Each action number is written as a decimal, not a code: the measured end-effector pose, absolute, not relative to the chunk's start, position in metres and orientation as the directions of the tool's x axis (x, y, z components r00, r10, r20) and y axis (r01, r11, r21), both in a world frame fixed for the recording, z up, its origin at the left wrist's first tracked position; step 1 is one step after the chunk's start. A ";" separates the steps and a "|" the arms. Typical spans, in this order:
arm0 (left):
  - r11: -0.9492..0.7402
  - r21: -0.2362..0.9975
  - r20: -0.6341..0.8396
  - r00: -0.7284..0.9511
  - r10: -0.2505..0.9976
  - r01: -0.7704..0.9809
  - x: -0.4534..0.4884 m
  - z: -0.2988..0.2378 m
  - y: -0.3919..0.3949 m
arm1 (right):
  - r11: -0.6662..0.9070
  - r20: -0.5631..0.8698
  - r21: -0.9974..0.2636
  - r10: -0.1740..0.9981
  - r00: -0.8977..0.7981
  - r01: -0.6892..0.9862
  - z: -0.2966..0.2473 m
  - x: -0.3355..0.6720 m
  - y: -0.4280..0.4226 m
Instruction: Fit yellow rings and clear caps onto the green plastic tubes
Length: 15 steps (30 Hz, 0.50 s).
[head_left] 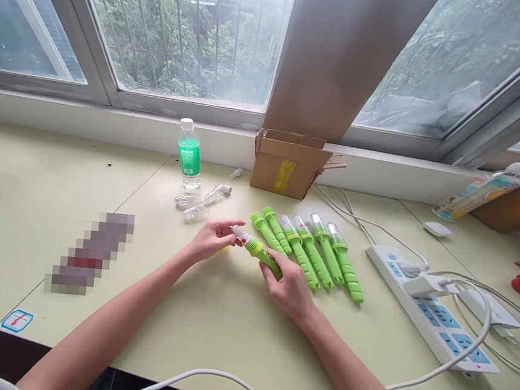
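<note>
My right hand [292, 284] is wrapped round the ribbed green handle of a torch-like light stick [255, 248], which tilts up to the left over the table. At its upper end, a whitish ribbed tip with a red spot lies between the thumb and fingers of my left hand [213, 239]. A yellow ring circles its neck. Just right of my hands several similar green sticks [312, 254] lie side by side, some with clear caps and two with bare threaded ends [270, 213]. Beyond my left hand lie several loose clear plastic caps [196, 212].
Behind the caps stands a bottle with a green label [189, 157]. An open cardboard box [284, 170] is by the window sill, with a small clear piece [235, 173] beside it. A white power strip [432, 313] with plugs and cables occupies the right; a blurred object [93, 253] lies left.
</note>
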<state>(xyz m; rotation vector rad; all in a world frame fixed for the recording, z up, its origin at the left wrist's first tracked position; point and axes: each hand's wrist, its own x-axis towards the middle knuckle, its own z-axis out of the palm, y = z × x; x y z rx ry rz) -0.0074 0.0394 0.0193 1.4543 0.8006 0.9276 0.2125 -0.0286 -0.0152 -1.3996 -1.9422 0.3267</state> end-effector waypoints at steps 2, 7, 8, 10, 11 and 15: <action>-0.092 0.995 0.093 0.460 0.883 -0.025 -0.008 0.019 0.040 | 0.380 0.394 -0.570 0.905 -0.163 0.729 -0.016 0.213 -0.029; -0.099 0.995 0.082 0.464 0.882 0.011 -0.011 0.016 0.042 | 0.383 0.393 -0.562 0.904 -0.170 0.733 -0.018 0.213 -0.029; -0.098 0.995 0.080 0.460 0.884 0.016 -0.011 0.015 0.042 | 0.385 0.393 -0.563 0.903 -0.172 0.732 -0.018 0.213 -0.029; -0.097 0.995 0.077 0.453 0.888 0.023 -0.011 0.014 0.042 | 0.388 0.392 -0.562 0.903 -0.177 0.731 -0.017 0.213 -0.030; -0.097 0.995 0.076 0.450 0.890 0.025 -0.011 0.015 0.043 | 0.388 0.392 -0.561 0.903 -0.178 0.731 -0.016 0.212 -0.030; -0.095 0.995 0.073 0.455 0.888 0.024 -0.012 0.017 0.043 | 0.373 0.370 -0.574 0.912 -0.176 0.729 -0.013 0.212 -0.030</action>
